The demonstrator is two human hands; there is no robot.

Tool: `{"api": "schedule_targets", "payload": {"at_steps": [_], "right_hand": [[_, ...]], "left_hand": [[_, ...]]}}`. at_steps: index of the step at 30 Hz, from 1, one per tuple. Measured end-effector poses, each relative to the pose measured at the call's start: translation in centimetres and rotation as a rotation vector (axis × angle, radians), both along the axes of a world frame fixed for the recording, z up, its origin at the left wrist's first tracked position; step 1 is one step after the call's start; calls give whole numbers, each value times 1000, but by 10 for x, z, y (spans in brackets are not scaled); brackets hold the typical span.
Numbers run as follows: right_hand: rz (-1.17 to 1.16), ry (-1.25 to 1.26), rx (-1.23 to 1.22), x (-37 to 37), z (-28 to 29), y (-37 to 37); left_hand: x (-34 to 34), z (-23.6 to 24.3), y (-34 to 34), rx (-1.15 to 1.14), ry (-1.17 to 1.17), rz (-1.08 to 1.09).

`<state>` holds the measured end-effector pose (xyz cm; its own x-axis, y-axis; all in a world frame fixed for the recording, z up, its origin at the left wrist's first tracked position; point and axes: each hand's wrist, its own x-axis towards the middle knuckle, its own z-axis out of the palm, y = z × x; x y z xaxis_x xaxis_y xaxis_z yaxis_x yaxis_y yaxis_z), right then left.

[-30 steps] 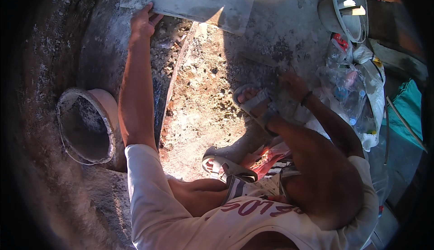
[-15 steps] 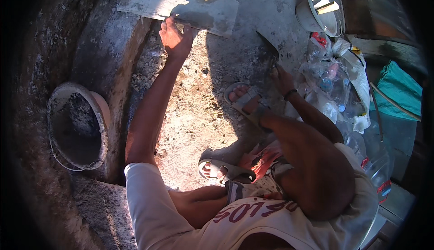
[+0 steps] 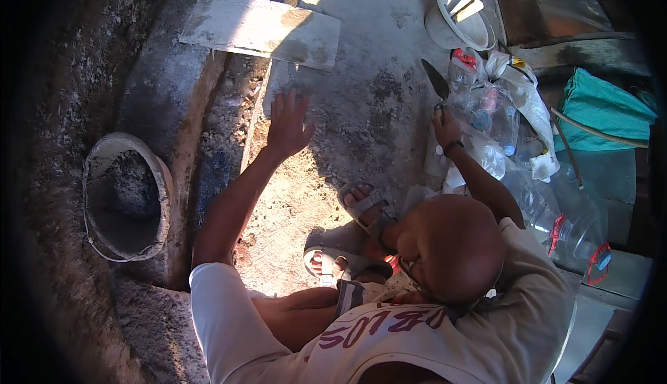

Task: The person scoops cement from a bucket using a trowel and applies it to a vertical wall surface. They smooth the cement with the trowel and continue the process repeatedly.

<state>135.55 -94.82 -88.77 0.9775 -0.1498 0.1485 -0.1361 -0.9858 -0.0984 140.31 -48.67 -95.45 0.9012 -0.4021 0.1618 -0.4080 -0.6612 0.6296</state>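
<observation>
My right hand (image 3: 445, 127) grips a trowel (image 3: 435, 78) by its handle, with the dark pointed blade angled away from me and to the left. My left hand (image 3: 288, 123) is off to the left, fingers spread and holding nothing, above the ground beside a thin pale edge (image 3: 258, 110). Whether its palm touches the surface I cannot tell. Beyond it a flat whitish board (image 3: 260, 31) lies crosswise, partly in shadow, apart from my fingers.
A mortar-crusted bucket (image 3: 167, 196) stands at left beside a long raised edge (image 3: 191, 130). At right are a white bucket (image 3: 445, 30) holding pale pieces, clear plastic bottles (image 3: 583, 235), a white plastic bag (image 3: 517, 92) and green cloth (image 3: 601, 113). My sandalled feet (image 3: 361, 200) are in the middle.
My left hand has left the board's near edge and drawn back toward me, its fingers spreading. The trowel in my right hand has swung to point more directly away from me.
</observation>
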Motion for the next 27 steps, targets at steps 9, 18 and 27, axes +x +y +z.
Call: {"api": "schedule_targets", "payload": {"at_steps": [9,18,27], "right_hand": [[61,260,350,-48,-42,155],[362,487,326,-25,20,164],[632,609,275,10,-28,152]], "left_hand": [[-34,-26,1,135,-52,43],[-38,-18,-7,-52,38,-103],[-57,-18,16,-33,-128,113]]}}
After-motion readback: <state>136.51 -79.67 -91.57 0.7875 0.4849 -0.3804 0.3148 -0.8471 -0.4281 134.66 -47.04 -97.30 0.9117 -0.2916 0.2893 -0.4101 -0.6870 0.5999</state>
